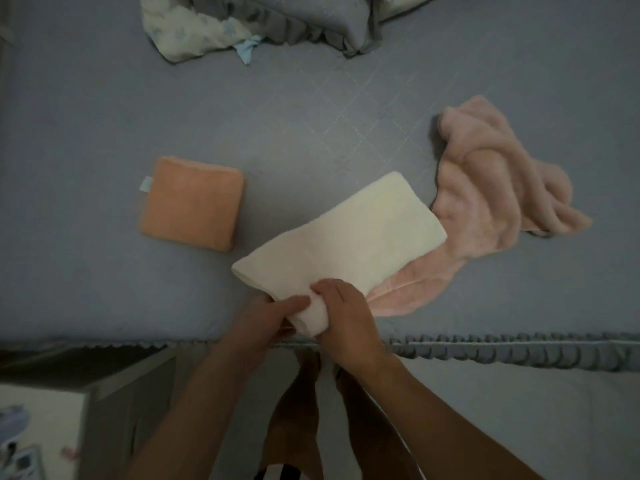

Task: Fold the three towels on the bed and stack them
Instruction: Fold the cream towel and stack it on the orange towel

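- The bed (104, 98) is covered in a grey-blue quilted sheet, with a ruffled trim running along its near edge.
- The cream towel (346, 237) lies on the bed near that edge, folded into a long strip that runs diagonally — its far end points up and to the right, its near end sits between the two hands.
- The left hand (270, 317) holds the near end of the cream towel from the left, fingers curled around the fabric with the forefinger stretched across the top.
- The right hand (343, 313) grips the same end from the right, fingers bent over the fold and pressing down into the cloth.
- The two hands almost touch each other over the towel's near corner.
- The pink towel (491, 202) lies unfolded and crumpled to the right; the cream towel's right side overlaps its lower part.
- The orange towel (192, 202) sits to the left, already folded into a neat square, well apart from the other two — a small pale tag shows at its left edge.
- A heap of bedding (263, 22), grey and pale patterned, lies bunched at the far side of the bed.
- Both forearms are bare.
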